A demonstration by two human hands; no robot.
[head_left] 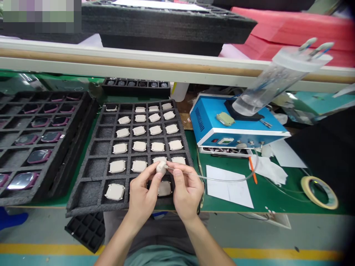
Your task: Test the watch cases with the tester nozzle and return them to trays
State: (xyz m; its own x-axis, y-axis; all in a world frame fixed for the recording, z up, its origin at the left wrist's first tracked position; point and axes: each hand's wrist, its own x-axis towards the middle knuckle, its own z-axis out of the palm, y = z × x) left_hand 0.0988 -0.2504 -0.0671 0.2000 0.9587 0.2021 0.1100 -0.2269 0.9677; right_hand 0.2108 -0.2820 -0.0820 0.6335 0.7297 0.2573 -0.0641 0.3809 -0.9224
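Observation:
My left hand (144, 188) pinches a small cream watch case (161, 167), turned on edge, above the near part of a black foam tray (90, 194). With its fingertips against that case, my right hand (188, 190) grips the end of a thin clear tube (222, 180). The tip itself is too small to make out. Several more cream cases (115, 191) lie in the tray's compartments, and one greyish case (164, 188) sits just under my hands. The tube curves back towards a blue machine (241, 129) on the right.
A second foam tray (16, 195) with purple-framed watches stands at left. On the machine are a clear cylinder (266, 85) and a greenish case (225, 119). White paper (227, 188), an orange pen (253, 170) and a tape roll (318, 192) lie right. A shelf edge (166, 70) crosses behind.

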